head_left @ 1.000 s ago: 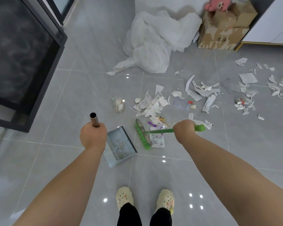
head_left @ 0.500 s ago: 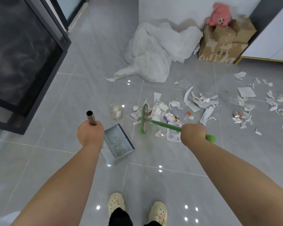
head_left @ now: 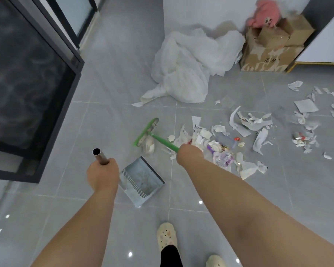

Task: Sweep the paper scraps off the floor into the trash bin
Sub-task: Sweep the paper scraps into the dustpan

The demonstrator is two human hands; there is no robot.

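- Head view, hands: the left hand (head_left: 102,174) has its grip wrapped round the metal handle tube (head_left: 99,156) of the dustpan (head_left: 143,178). The pan rests on the grey tiled floor (head_left: 123,93) just ahead of the feet.
- The right hand (head_left: 189,154) has its grip closed round the green broom handle (head_left: 162,141). The broom head (head_left: 146,132) reaches out to the left, touching or just beyond a crumpled paper wad (head_left: 148,145).
- Head view, task things: the main heap of paper scraps (head_left: 201,135) lies on the floor just right of the broom, mixed with bits of wrapper. A looser scatter of scraps (head_left: 305,106) sits well apart, further right.
- A few bits already seem to lie in the dustpan. No trash bin is in view.
- Surroundings: a white crumpled sheet (head_left: 191,64) lies by the wall, near a cardboard box (head_left: 268,53) with a pink plush toy (head_left: 262,14) on top.
- Step in hand, as I judge it: gathering stray pieces toward the pan, with most of the sweeping left to do.
- The next move likely calls for drawing the broom head back so the wad slides into the pan's mouth. The left hand should hold the pan steady against the floor.
- Light scraps may skitter past the pan's edge, so a short, low stroke seems wise.
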